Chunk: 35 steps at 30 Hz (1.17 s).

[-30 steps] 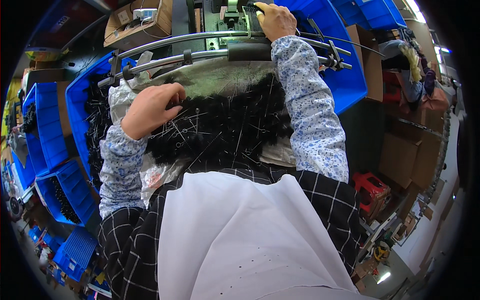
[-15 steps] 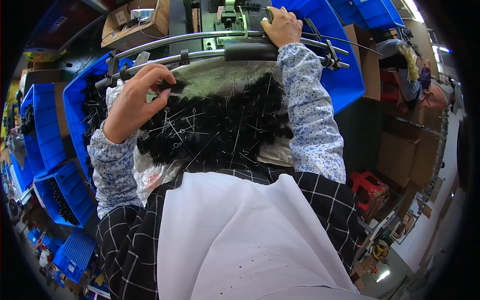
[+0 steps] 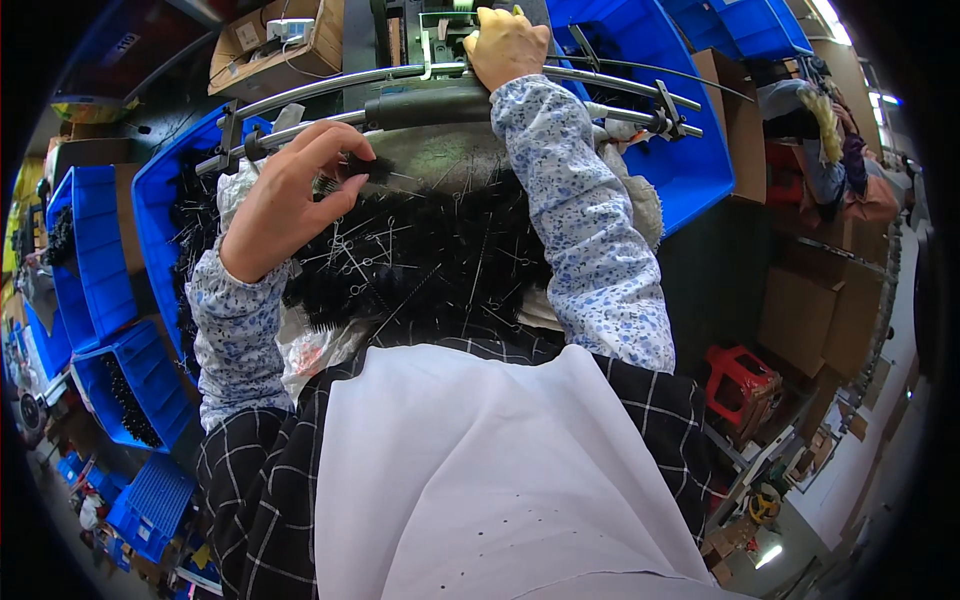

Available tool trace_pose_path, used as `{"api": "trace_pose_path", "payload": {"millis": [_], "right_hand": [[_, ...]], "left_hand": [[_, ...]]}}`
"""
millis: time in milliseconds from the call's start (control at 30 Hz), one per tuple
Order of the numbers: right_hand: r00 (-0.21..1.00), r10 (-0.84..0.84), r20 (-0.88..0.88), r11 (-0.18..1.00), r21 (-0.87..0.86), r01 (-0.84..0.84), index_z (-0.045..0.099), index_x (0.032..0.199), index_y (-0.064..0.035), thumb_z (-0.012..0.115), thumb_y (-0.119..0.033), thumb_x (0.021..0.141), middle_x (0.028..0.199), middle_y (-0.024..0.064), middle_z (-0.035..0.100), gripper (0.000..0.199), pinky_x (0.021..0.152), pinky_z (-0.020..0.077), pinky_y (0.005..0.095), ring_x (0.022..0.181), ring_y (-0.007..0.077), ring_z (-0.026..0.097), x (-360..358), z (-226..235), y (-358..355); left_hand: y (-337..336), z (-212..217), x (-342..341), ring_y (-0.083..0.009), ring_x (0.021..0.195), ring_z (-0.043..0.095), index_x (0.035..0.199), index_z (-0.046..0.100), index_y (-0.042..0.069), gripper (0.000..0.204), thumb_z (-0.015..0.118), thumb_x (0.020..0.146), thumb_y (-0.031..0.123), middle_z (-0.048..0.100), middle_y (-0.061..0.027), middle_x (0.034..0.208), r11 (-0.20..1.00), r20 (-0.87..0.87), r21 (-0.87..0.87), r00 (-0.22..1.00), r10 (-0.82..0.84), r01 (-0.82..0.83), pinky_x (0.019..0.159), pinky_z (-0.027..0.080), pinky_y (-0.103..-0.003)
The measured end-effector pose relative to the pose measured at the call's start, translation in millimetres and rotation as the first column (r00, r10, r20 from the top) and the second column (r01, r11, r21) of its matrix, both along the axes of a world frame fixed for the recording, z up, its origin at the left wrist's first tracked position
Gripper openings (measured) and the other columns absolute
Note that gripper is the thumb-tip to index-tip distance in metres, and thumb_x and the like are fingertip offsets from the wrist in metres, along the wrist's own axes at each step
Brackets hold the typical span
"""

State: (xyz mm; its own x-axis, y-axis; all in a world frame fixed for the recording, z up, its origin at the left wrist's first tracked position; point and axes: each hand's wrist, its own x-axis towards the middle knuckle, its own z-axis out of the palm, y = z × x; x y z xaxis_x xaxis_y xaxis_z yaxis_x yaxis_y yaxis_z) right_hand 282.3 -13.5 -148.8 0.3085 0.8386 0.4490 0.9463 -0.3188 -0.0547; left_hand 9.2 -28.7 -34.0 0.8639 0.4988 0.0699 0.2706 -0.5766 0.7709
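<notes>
Black bristle brush [image 3: 352,170] pinched in left hand [image 3: 285,205] above brush-filled blue bin [image 3: 160,200].

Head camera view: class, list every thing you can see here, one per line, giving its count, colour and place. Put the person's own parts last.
Small bristle brushes: a heap, too many to count, black with thin wire stems, on the work surface between the arms.
Single brush: one, black, pinched in the left fingertips.
Curved metal rails: two, silver, across the top of the bench.
Machine: one, grey, behind the rails.
Blue bins: several, left and upper right; the left ones hold more black brushes.
Cardboard box: one, brown, upper left.
Stool: one, red, right.
Left hand: holds the single brush above the heap.
Right hand: rests on the machine.
</notes>
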Motion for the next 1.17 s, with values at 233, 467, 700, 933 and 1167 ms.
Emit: {"api": "trace_pose_path", "payload": {"millis": [233,467,700,933,1167], "right_hand": [[0.999,-0.032,-0.038,0.995,-0.096,0.028,0.064,0.107,-0.0131,0.062,-0.031,0.074,0.101,0.0073,0.065,0.038,0.083,0.0395,0.0428,0.101,0.0241,0.059,44,11,-25],[0.971,-0.052,-0.234,0.988,-0.151,0.016,0.063,0.109,-0.0154,0.058,-0.033,0.081,0.103,0.0126,0.062,0.034,0.077,0.0474,0.0429,0.094,0.0305,0.06,92,14,-28],[0.987,0.053,-0.149,0.971,-0.223,-0.086,0.068,0.094,-0.0155,0.054,-0.026,0.083,0.094,0.0115,0.065,0.021,0.075,0.0499,0.0412,0.085,0.0313,0.063,116,32,-21],[0.919,0.188,-0.347,0.969,-0.085,-0.23,0.06,0.108,-0.0097,0.059,-0.024,0.082,0.096,0.0139,0.063,0.029,0.074,0.0503,0.0368,0.083,0.0255,0.062,47,84,-70],[0.443,0.229,-0.867,0.751,-0.132,-0.647,0.049,0.122,-0.0028,0.058,-0.014,0.085,0.1,0.0182,0.062,0.04,0.077,0.0465,0.0338,0.086,0.0273,0.06,-63,81,-99]], "left_hand": [[6,3,-6,-0.0162,0.078,0.057,0.097,0.055,0.002,0.021,0.061,0.077,0.001,0.056,-0.0071,0.099,0.999,0.046,0.04,0.998,0.033,-0.035,0.072,0.048,-0.027],[8,-2,-4,-0.0172,0.082,0.058,0.098,0.055,0.002,0.022,0.058,0.077,0.0,0.056,-0.0072,0.098,0.997,0.133,0.049,0.99,0.054,-0.061,0.074,0.048,-0.028],[10,-4,0,-0.0157,0.096,0.056,0.1,0.055,0.002,0.022,0.057,0.078,-0.003,0.055,-0.0064,0.104,0.999,0.077,-0.045,0.997,0.004,-0.001,0.088,0.045,-0.029],[6,-22,19,-0.0164,0.088,0.06,0.102,0.054,0.003,0.022,0.06,0.08,0.002,0.057,-0.0066,0.1,0.993,0.265,-0.083,0.959,0.103,-0.084,0.078,0.049,-0.029],[-8,-34,31,-0.0203,0.095,0.058,0.101,0.055,0.003,0.024,0.056,0.077,-0.002,0.057,-0.0083,0.102,0.987,0.277,-0.099,0.949,0.147,-0.124,0.081,0.048,-0.028]]}}
